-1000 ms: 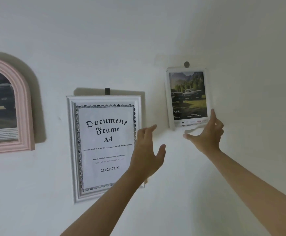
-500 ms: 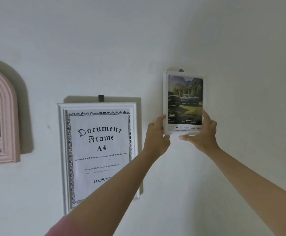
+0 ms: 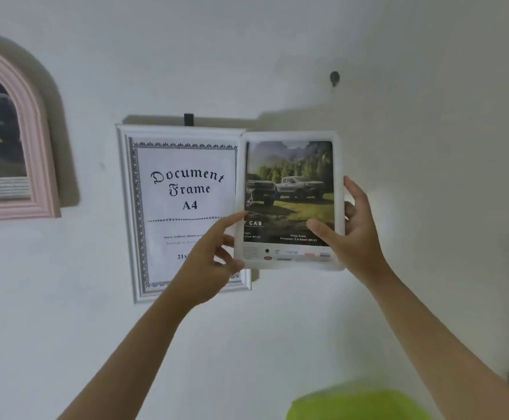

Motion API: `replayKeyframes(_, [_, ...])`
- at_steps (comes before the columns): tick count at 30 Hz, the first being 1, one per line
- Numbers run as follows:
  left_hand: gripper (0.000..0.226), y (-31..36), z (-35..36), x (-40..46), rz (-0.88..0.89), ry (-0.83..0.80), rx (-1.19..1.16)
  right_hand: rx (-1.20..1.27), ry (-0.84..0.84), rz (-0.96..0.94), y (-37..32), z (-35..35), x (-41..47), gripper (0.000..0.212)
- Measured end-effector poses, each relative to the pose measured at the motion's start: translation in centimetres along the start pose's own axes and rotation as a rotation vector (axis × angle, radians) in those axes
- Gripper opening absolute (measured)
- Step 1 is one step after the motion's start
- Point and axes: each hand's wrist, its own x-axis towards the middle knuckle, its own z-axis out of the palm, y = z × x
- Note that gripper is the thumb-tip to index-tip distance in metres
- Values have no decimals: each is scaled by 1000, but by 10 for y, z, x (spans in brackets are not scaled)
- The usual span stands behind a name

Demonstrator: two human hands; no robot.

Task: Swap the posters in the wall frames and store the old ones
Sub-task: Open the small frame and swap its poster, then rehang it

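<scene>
Bare wall (image 3: 429, 147) right of small white frame (image 3: 289, 136): open passage. Hook (image 3: 334, 77) above it exposed, nothing in front. Left side tight: small white frame overlaps right edge of document frame (image 3: 183, 130), left hand (image 3: 211, 259) between them. Right hand (image 3: 353, 234) covers frame's right edge. Pink arched frame (image 3: 39, 140) well apart, bare wall between. Green blurred object (image 3: 359, 404) crowds lower edge.
</scene>
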Motion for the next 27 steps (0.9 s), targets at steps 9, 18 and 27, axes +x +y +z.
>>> replayKeyframes(9, [80, -67, 6, -171, -379, -28, -146, 235, -60, 172, 39, 70, -155, 55])
replayKeyframes(18, [65, -86, 30, -280, -737, 77, -27, 236, -167, 455, 49, 114, -268, 39])
replayKeyframes(27, [38, -47, 45, -248, -580, 141, -134, 129, -238, 458, 47, 139, -327, 43])
